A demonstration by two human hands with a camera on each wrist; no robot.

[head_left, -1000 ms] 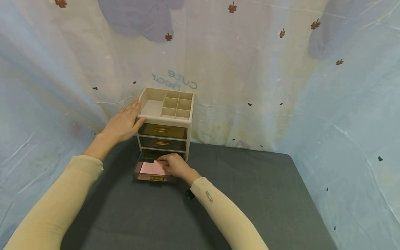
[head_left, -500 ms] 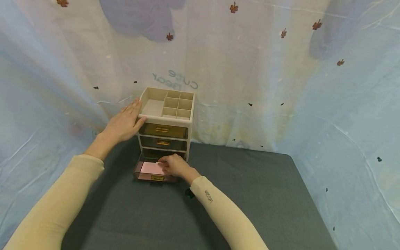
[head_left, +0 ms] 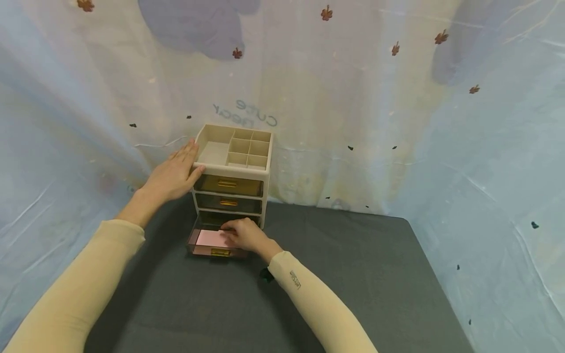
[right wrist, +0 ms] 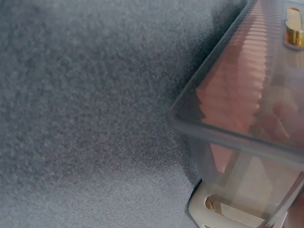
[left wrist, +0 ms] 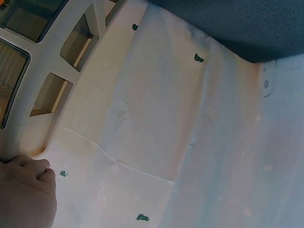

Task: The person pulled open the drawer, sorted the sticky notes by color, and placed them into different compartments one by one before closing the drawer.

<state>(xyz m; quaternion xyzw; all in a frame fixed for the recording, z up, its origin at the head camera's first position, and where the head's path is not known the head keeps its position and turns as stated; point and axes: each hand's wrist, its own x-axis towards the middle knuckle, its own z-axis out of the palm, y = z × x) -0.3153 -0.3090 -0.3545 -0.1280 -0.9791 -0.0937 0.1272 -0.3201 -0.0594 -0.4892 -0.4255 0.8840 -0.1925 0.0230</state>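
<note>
A cream desktop drawer organizer (head_left: 233,169) stands on the dark table. Its lowest see-through drawer (head_left: 192,249) is pulled out and has pink paper (head_left: 209,238) lying in it. My left hand (head_left: 169,176) rests against the organizer's upper left edge, fingers along the side and thumb at the front rim. Over the drawer's right part, my right hand (head_left: 248,236) reaches in with bent fingers at the right end of the pink paper. In the right wrist view, fingers (right wrist: 280,121) show blurred through the drawer wall beside the pink paper (right wrist: 232,85); their tips are partly hidden.
Two upper drawers with gold handles (head_left: 227,184) are closed. Divided compartments (head_left: 249,147) form the organizer's top. A small dark green object (head_left: 267,275) lies by the right wrist. Printed curtain (head_left: 335,98) hangs behind the grey-covered table (head_left: 344,264).
The pink piece at my right fingers has gone down into the drawer, level with the other pink paper. My left hand has stayed on the organizer.
</note>
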